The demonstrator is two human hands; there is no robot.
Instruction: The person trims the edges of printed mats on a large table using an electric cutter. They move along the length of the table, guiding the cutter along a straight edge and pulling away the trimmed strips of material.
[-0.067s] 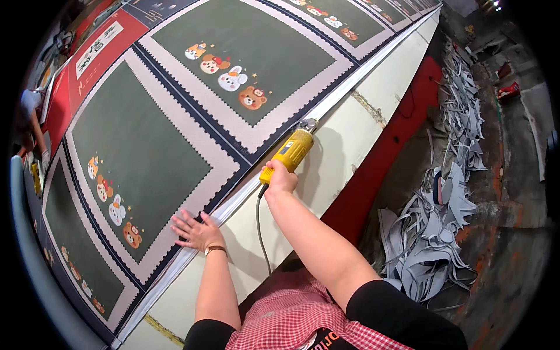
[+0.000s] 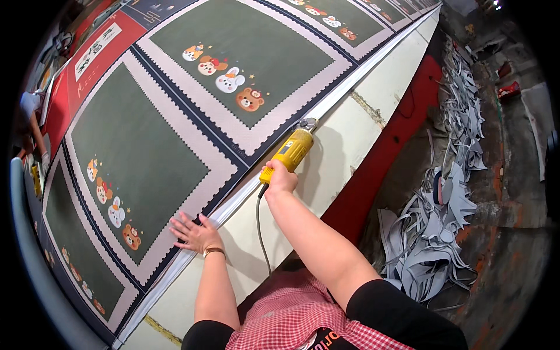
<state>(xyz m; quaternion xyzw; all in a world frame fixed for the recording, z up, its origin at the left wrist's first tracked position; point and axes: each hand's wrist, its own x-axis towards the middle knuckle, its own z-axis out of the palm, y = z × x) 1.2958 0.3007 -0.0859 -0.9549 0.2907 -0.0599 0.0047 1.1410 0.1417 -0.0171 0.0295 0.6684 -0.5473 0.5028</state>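
A wide printed mat sheet, with green panels, pale scalloped borders and cartoon animal heads, covers most of the table. My left hand lies on its near edge, fingers spread, the palm by the white strip along the border. In my right hand is a yellow electric rotary cutter, gripped round its rear end. Its metal head sits at the sheet's dark edge, beside the white margin. A dark cord runs from the cutter's back down toward my apron.
The pale tabletop shows between the sheet and my body. Grey offcut strips lie heaped on the floor at the right. Red material shows below the table edge. At the far left, another person's arm reaches toward the table.
The printed sheet has shifted very slightly to the left, and my left hand has moved with it. My right hand and the cutter look still.
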